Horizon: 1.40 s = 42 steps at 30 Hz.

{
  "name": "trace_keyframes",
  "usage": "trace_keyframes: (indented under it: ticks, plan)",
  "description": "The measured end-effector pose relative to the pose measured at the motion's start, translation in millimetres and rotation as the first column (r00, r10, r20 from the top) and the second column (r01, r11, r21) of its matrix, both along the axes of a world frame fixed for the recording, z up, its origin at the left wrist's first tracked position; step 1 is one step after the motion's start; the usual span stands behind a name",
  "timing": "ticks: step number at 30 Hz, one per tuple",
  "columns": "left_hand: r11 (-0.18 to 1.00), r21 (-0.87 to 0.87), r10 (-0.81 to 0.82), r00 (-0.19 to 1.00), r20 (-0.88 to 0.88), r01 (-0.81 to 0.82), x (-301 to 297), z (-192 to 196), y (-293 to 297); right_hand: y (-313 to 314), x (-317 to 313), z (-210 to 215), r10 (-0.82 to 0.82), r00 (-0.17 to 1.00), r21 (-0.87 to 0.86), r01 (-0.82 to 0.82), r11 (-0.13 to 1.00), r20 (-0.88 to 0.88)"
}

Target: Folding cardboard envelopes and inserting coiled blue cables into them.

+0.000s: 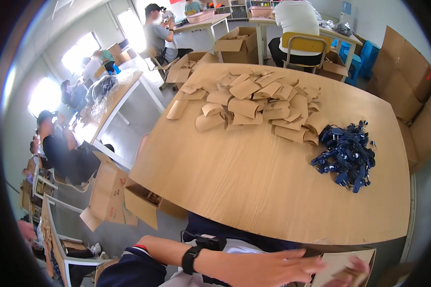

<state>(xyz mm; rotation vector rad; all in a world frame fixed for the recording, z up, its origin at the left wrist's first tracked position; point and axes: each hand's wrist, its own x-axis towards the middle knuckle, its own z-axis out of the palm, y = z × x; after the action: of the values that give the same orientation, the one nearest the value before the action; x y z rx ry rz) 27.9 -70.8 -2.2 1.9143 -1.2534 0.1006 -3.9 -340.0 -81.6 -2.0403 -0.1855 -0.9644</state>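
Observation:
My left hand (pixel 277 266) reaches across my lap toward the lower right, with a black band on its wrist. Its fingers are stretched out and nothing shows in them. My right hand (pixel 358 269) is at the lower edge, blurred and partly cut off, its fingers bent around something brown that I cannot make out. Both hands are over an open cardboard box (pixel 370 256) below the table's near edge. On the wooden table (pixel 234 177), a heap of brown paper pillow boxes (pixel 244 106) spreads along the far side. A pile of dark blue cables with plugs (pixel 347 155) lies to the right.
Open cartons (pixel 112 191) stand on the floor at the left. Large cardboard sheets (pixel 402 71) lean by the right wall. People sit at other tables; one in a white top (pixel 297 21) is on a yellow chair (pixel 305 44) beyond the far edge.

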Motion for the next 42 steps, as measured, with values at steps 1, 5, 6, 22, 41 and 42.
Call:
trace_keyframes:
  ticks: [1, 5, 6, 22, 41, 42]
  plan:
    - [0.980, -0.012, -0.197, 0.943, -0.269, 0.201, -10, -12, 6, -27, -1, 2, -0.188, 0.976, -0.193, 0.206, 0.959, 0.105]
    - [0.765, -0.262, -0.548, 0.382, -0.744, 0.589, -39, -49, 34, -151, -24, -22, -0.600, 0.799, -0.495, 0.537, 0.682, 0.041]
    - [0.763, -0.343, -0.574, 0.331, -0.749, 0.548, -47, -54, 39, -169, -25, -29, -0.632, 0.775, -0.526, 0.536, 0.660, -0.004]
    - [0.945, -0.189, -0.319, 0.632, -0.706, 0.265, -127, -108, 47, -204, 35, -86, -0.524, 0.850, -0.516, 0.471, 0.715, 0.051]
    - [0.913, -0.037, 0.311, 0.755, -0.577, -0.405, -181, -190, 122, 169, 24, 79, 0.375, 0.699, -0.621, -0.714, 0.323, -0.609]
    - [0.910, -0.044, 0.313, 0.754, -0.577, -0.412, -182, -192, 128, 213, -4, 103, 0.339, 0.646, -0.561, -0.763, 0.320, -0.684]
